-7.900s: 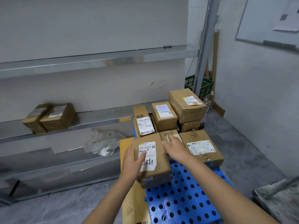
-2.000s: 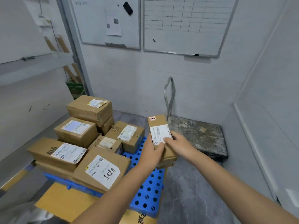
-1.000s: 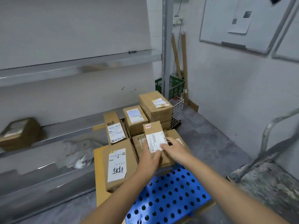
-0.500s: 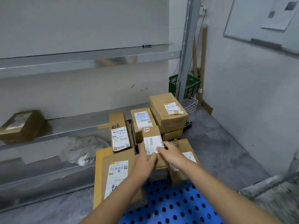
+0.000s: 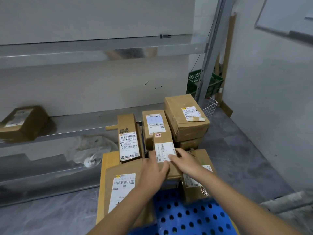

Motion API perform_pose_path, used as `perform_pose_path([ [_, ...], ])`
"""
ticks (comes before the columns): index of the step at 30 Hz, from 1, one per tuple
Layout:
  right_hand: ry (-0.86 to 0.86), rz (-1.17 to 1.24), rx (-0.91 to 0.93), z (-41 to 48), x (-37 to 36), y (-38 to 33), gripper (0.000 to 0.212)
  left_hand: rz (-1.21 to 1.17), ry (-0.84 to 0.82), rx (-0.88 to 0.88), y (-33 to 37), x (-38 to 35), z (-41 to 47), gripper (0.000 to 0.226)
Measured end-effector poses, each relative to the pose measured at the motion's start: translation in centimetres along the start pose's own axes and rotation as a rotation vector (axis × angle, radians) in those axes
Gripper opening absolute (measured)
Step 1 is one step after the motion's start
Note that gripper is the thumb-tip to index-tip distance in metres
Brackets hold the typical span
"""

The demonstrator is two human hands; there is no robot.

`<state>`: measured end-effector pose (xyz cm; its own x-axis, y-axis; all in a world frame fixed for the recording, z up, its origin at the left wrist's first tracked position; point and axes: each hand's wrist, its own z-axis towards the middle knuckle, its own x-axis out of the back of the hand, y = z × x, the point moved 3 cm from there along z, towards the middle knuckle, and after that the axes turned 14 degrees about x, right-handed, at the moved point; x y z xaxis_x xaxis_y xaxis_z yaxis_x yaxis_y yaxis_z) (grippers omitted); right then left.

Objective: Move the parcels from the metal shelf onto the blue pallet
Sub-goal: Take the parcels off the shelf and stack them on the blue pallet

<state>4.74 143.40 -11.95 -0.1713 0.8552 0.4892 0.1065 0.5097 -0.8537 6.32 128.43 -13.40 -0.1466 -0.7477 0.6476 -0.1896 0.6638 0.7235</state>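
A small brown parcel (image 5: pixel 163 142) with a white label lies on top of the stack in the middle of the blue pallet (image 5: pixel 186 216). My left hand (image 5: pixel 153 172) grips its near left side, thumb on top. My right hand (image 5: pixel 187 162) holds its right side, fingers over the label. Around it on the pallet sit several parcels: a long one (image 5: pixel 128 143), one behind (image 5: pixel 155 122), a tall stack (image 5: pixel 186 116), a large flat one (image 5: pixel 122 185) and one on the right (image 5: pixel 199 185). One parcel (image 5: pixel 23 121) sits on the metal shelf (image 5: pixel 76 122) at far left.
Crumpled clear plastic (image 5: pixel 91 150) lies on the lower shelf level. A green crate (image 5: pixel 211 82) and a white wire basket (image 5: pixel 210 106) stand by the shelf's upright post. A worn cart deck (image 5: pixel 291 200) shows at the right edge. Yellow cardboard (image 5: pixel 106 167) lies under the pallet's left side.
I turned back from the cart side to the pallet with the small parcel in both hands. It has come down onto the middle stack, and both hands sit lower on it.
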Motion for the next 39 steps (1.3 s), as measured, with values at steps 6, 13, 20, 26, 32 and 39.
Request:
perform_pose_path([
  [6,-0.022,-0.027,0.048,0.1,0.9,-0.2,0.047,0.049,0.130,-0.046,1.9,1.0,-0.6,0.040],
  [13,-0.001,-0.097,0.184,-0.6,3.6,-3.0,0.042,0.096,0.207,-0.033,2.9,3.7,-3.7,0.047],
  [20,-0.112,-0.270,0.544,-2.3,2.1,-9.5,0.035,0.367,0.450,0.010,1.0,9.1,-8.9,0.040],
  [26,-0.227,-0.375,0.785,-5.4,-3.1,-16.2,0.037,0.609,0.568,0.112,-2.5,16.1,-14.1,0.051],
  [32,-0.339,-0.459,0.883,-7.4,-9.9,-22.7,0.041,0.672,0.647,0.169,-6.3,24.3,-19.5,0.052],
  [39,-0.343,-0.516,0.942,-9.6,-20.5,-29.4,0.050,0.567,0.723,0.220,-13.1,32.6,-22.9,0.049],
])
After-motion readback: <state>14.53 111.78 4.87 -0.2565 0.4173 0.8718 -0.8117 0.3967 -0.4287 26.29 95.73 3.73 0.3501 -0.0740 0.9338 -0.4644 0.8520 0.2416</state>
